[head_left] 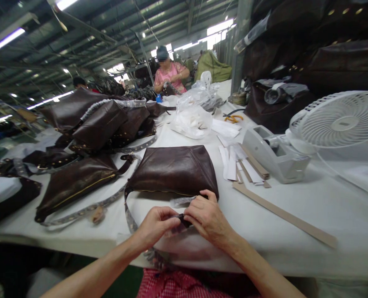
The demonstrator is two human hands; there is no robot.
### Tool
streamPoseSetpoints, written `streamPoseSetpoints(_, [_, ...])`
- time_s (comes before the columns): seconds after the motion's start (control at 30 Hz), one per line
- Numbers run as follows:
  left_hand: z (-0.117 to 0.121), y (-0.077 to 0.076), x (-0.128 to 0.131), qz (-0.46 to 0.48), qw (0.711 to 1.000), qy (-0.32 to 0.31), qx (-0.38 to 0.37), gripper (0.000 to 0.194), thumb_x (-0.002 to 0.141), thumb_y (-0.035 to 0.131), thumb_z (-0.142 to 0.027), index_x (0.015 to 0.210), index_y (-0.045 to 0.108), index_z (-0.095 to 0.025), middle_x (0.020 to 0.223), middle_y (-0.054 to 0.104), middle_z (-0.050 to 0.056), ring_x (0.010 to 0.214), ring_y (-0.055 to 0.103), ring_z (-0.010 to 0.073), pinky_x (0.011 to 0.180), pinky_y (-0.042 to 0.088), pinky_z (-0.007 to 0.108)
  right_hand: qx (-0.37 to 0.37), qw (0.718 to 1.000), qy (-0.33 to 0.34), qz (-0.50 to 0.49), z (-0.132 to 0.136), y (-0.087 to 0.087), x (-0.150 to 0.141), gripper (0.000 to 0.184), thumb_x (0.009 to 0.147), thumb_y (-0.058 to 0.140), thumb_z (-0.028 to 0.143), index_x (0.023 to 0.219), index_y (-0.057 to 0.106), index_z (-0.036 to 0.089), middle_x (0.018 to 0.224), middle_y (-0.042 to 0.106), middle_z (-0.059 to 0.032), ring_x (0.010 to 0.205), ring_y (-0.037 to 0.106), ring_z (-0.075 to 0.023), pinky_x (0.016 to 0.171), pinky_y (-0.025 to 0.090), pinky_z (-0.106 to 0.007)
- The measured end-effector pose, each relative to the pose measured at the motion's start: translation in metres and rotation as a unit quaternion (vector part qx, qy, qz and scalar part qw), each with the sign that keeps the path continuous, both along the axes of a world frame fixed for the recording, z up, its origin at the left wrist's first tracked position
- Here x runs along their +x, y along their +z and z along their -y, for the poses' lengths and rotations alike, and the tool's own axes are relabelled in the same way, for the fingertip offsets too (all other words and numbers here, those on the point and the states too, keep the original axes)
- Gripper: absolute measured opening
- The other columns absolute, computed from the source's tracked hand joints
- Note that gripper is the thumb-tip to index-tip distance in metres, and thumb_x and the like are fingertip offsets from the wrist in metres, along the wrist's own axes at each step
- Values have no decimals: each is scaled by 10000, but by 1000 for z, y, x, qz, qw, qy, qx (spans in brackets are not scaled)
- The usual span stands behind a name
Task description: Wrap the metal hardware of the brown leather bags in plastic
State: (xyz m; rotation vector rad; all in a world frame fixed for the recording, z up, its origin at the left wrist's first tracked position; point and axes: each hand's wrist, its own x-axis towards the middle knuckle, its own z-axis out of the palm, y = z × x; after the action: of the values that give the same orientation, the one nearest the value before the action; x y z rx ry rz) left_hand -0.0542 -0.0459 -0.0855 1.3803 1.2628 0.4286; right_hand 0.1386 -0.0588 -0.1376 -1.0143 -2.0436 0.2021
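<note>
A dark brown leather bag (174, 169) lies flat on the white table (320, 203) in front of me. My left hand (157, 226) and my right hand (206, 217) meet at its near edge, both pinching a small dark strap end (184, 218) wrapped in clear film. A film-covered studded strap (128, 211) curves from the bag towards my left hand.
Several more brown bags (78, 180) are piled to the left. A tape dispenser (275, 155), paper strips (236, 163), a long card strip (283, 215) and a white fan (339, 120) stand to the right. Plastic bags (192, 120) lie behind. Another person (170, 72) works at the far end.
</note>
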Motion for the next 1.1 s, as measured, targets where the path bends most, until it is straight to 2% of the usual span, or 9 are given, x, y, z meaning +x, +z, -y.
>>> streamPoseSetpoints(0.13, [1,-1,-1,-8,999,20,-26,311,624,740,-394,764,717,-117,655,701,42,537,566,134,505,408,231,-18,1000,5,-22,2,-1,-1,118,927,547,246,890,651,203,754,644,-9,777,552,-167,965,231,-409])
streamPoseSetpoints(0.33, [3,-1,2,-9,998,24,-53,307,576,750,-377,731,714,-114,592,647,8,512,520,114,491,397,225,-70,996,58,-13,6,8,7,163,928,547,256,812,657,225,724,611,14,775,554,-154,1001,194,-434])
streamPoseSetpoints(0.53, [4,-1,5,-14,998,23,-56,286,586,723,-355,743,710,-117,580,640,-1,497,515,113,490,401,231,-50,995,79,-22,2,3,10,138,918,558,236,802,629,210,726,597,19,765,544,-145,984,219,-412])
streamPoseSetpoints(0.7, [1,0,5,-8,998,-7,-60,288,606,703,-320,804,706,-110,581,638,-9,492,519,113,502,400,236,-2,996,80,-39,2,0,8,183,938,512,217,786,611,199,720,577,15,753,524,-142,965,251,-391])
streamPoseSetpoints(0.8, [-2,2,4,0,997,-34,-71,243,653,687,-347,715,683,-112,542,610,-16,499,498,102,522,371,227,28,996,66,-50,0,1,6,203,939,506,220,764,604,196,701,569,14,738,509,-144,956,265,-386])
streamPoseSetpoints(0.87, [-3,4,3,-6,996,-55,-74,307,694,671,-408,634,667,-108,523,601,-4,499,489,98,536,362,229,39,996,58,-54,-1,2,4,202,936,510,217,759,605,196,698,577,13,737,507,-145,961,269,-388])
streamPoseSetpoints(0.93, [-3,5,2,4,993,-68,-100,408,714,657,-499,631,678,-100,546,626,23,507,512,109,553,380,240,43,996,57,-56,-2,3,4,199,934,508,208,763,608,197,699,589,11,737,510,-146,964,273,-394])
streamPoseSetpoints(1.0, [-2,6,1,43,985,-67,-155,496,687,667,-588,702,704,-94,612,668,56,533,558,131,572,419,259,42,996,59,-58,-2,4,5,193,934,504,200,774,611,199,704,599,9,743,517,-148,969,274,-402])
streamPoseSetpoints(1.1, [-3,8,1,94,968,-62,-225,560,649,687,-629,810,716,-94,701,701,86,575,595,149,584,443,267,39,996,61,-58,-3,5,7,186,934,507,199,781,614,200,711,608,10,753,522,-149,982,265,-407])
